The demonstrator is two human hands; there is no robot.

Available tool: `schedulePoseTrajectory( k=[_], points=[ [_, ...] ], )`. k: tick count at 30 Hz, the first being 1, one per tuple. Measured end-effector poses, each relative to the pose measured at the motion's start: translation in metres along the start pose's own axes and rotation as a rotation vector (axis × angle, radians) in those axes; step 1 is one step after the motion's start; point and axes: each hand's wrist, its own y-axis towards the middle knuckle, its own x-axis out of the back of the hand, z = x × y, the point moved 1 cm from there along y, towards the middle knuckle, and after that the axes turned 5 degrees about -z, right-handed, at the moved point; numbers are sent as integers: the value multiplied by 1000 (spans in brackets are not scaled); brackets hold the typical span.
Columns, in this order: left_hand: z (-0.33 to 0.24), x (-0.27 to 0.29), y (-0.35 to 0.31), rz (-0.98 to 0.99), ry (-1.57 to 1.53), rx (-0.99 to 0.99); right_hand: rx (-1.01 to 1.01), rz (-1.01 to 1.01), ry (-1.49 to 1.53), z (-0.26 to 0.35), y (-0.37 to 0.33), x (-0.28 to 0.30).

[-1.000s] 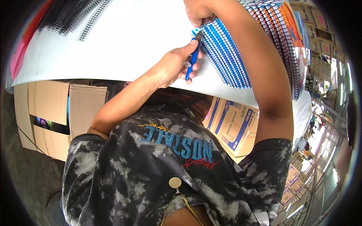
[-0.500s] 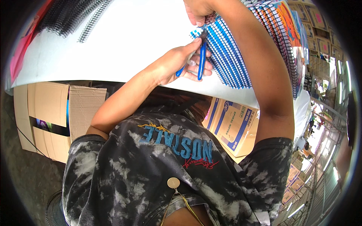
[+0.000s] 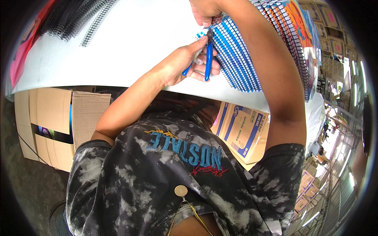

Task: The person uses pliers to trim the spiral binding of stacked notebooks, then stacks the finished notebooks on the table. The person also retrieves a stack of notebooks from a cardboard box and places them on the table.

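My left hand (image 3: 183, 59) is closed around blue-handled cutting pliers (image 3: 208, 63), whose dark jaws point away from me. These jaws touch, or nearly touch, the far end of the binding on a blue-edged spiral notebook (image 3: 236, 59) in a fanned row. Just beyond the jaws, my right hand (image 3: 204, 11) has its fingers bent down at the notebook's corner, seemingly gripping it. The fingertips partly cover that spot, so the wire end between them is hidden. My right forearm passes over the row and blocks part of it.
A white table (image 3: 138, 43) bears the notebooks. Loose black spiral coils (image 3: 73, 19) lie at its far left, by a red-pink sheet (image 3: 23, 51). Below the table edge stand an opened cardboard box (image 3: 51, 110) and a printed carton (image 3: 242, 129). More cartons (image 3: 330, 23) are stacked far right.
Both hands have shifted slightly left and away from me along the notebook edge, the pliers moving with my left hand. The handles look a little closer together.
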Motion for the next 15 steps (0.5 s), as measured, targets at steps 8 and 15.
schedulePoseTrajectory(
  k=[8, 15],
  points=[
    [0, -5, -4, 64, 26, -32, 2, -32, 40, -5, 0, -3],
    [-7, -5, 7, 35, 30, -40, -4, -7, 12, -5, 3, -1]
  ],
)
